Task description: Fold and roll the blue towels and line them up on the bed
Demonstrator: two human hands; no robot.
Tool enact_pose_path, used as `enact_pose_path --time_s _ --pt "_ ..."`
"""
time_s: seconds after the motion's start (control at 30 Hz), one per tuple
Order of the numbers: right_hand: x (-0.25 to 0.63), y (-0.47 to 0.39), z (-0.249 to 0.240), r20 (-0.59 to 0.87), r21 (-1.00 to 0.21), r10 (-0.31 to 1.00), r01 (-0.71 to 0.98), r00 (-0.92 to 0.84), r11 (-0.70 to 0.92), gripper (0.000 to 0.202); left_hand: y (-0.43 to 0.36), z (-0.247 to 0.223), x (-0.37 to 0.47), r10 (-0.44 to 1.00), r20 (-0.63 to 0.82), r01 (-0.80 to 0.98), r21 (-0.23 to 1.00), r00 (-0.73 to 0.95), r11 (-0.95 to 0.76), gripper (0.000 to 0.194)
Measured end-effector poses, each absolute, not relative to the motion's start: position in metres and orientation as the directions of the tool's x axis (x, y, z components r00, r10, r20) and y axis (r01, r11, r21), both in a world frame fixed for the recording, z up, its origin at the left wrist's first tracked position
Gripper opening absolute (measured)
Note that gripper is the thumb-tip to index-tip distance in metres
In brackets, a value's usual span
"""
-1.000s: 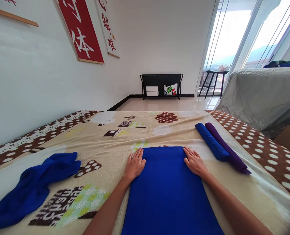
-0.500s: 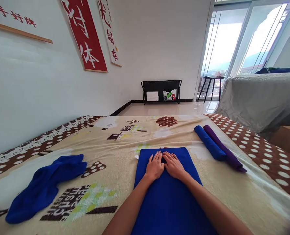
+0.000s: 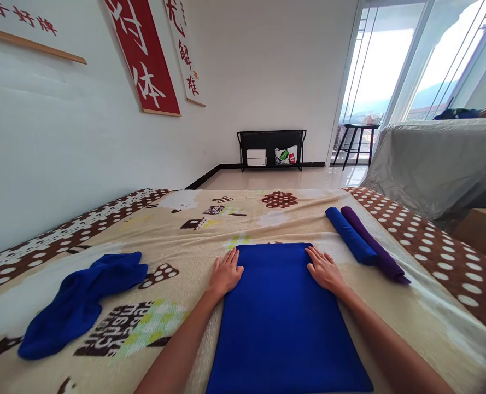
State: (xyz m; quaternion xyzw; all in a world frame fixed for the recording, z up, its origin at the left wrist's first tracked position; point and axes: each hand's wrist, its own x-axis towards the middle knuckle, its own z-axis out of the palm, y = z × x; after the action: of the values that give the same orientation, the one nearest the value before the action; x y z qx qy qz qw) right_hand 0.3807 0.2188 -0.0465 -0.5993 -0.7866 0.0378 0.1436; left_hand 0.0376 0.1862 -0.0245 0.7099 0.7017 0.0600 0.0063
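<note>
A blue cloth [image 3: 281, 323], folded into a long flat panel, lies straight in front of me on the patterned blanket [image 3: 177, 246]. My left hand [image 3: 225, 272] rests flat at its far left corner, fingers stretched out, partly on the blanket. At the far right corner, my right hand [image 3: 323, 267] lies flat with its fingertips on the cloth's edge. Neither hand grips anything. Off to the left is a crumpled blue cloth [image 3: 76, 303]. On the right, a rolled blue cloth [image 3: 351, 235] lies beside a rolled purple cloth [image 3: 376, 246].
The blanket has brown borders with white dots. Beyond it, a black rack [image 3: 272, 149] stands against the wall. A dark stool [image 3: 355, 143] is by the glass door. At the right are a plastic-covered piece of furniture [image 3: 443, 164] and a cardboard box [image 3: 482, 232].
My hands have moved apart from the middle of the folded blue cloth to its left and right edges. More of the cloth's surface now shows, and its far edge looks straighter.
</note>
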Motion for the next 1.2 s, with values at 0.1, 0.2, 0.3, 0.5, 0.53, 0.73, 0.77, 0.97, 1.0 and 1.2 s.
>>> enact_pose_path --time_s 0.1,0.2,0.3,0.5,0.53,0.73,0.77,0.97,1.0,1.2 --pt "0.359 0.201 -0.040 0.193 -0.201 0.946 0.933 -0.262 0.299 0.054 0.174 -0.018 0.060 0.991 0.108 0.992 0.086 0.080 -0.089 0.064" --pt "0.323 0.176 -0.040 0.195 -0.183 0.892 0.879 -0.408 0.441 0.062 0.158 -0.021 0.097 0.963 0.124 0.964 0.090 0.238 -0.250 0.065" --pt "0.299 0.157 -0.046 0.173 -0.188 0.833 0.813 -0.525 0.552 0.066 0.146 -0.032 0.123 0.931 0.112 0.928 0.106 0.346 -0.358 0.065" --pt "0.327 0.151 -0.052 0.170 -0.192 0.854 0.834 -0.491 0.518 0.068 0.132 -0.039 0.106 0.930 0.121 0.926 0.115 0.347 -0.361 0.068" --pt "0.337 0.151 -0.053 0.170 -0.191 0.867 0.847 -0.469 0.495 0.068 0.129 -0.038 0.098 0.935 0.117 0.931 0.114 0.335 -0.348 0.069" --pt "0.385 0.143 -0.064 0.163 -0.174 0.917 0.904 -0.364 0.390 0.067 0.105 -0.037 0.053 0.971 0.089 0.967 0.104 0.224 -0.232 0.069" --pt "0.389 0.142 -0.064 0.165 -0.168 0.919 0.908 -0.358 0.384 0.067 0.103 -0.037 0.048 0.974 0.086 0.971 0.099 0.210 -0.218 0.068" --pt "0.372 0.125 -0.050 0.204 -0.119 0.915 0.919 -0.348 0.376 0.065 0.090 -0.020 0.066 0.985 0.055 0.985 0.046 0.162 -0.165 0.067" --pt "0.362 0.118 -0.047 0.207 -0.112 0.905 0.910 -0.372 0.400 0.066 0.086 -0.017 0.077 0.984 0.056 0.984 0.047 0.170 -0.172 0.067" --pt "0.310 0.073 -0.046 0.225 -0.135 0.763 0.756 -0.606 0.640 0.070 0.060 -0.032 0.134 0.920 0.092 0.908 0.151 0.380 -0.390 0.081"
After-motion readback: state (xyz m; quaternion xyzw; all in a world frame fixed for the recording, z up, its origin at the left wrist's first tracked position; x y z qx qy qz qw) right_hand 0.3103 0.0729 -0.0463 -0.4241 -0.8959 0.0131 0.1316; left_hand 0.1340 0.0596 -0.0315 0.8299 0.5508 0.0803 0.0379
